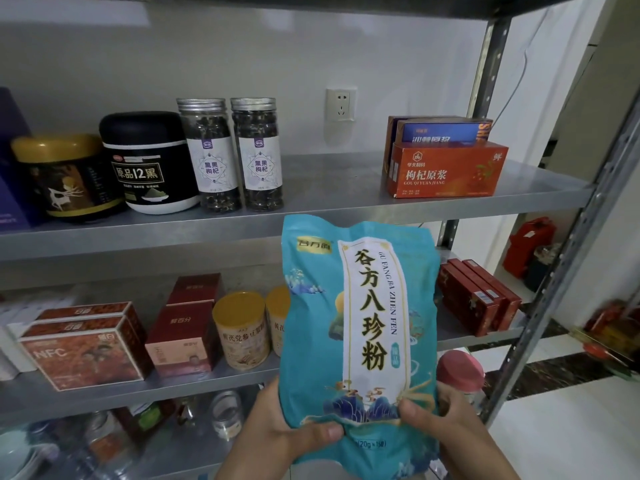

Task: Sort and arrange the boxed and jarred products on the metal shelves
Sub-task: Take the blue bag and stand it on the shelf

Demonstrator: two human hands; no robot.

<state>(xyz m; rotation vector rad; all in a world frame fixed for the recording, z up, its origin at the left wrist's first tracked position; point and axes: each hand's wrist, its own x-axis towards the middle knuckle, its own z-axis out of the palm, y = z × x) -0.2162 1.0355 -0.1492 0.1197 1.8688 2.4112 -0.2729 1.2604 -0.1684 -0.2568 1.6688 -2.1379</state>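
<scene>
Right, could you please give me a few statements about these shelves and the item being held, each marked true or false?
1. The left hand and the right hand both grip the teal foil pouch near its bottom. True.
2. The two tall clear jars with silver screw lids stand on the lower shelf. False: they stand side by side on the upper metal shelf.
3. The orange cardboard box sits at the right end of the upper metal shelf. True.
4. The black-lidded round jar has its lid off. False: the lid is on.
</scene>
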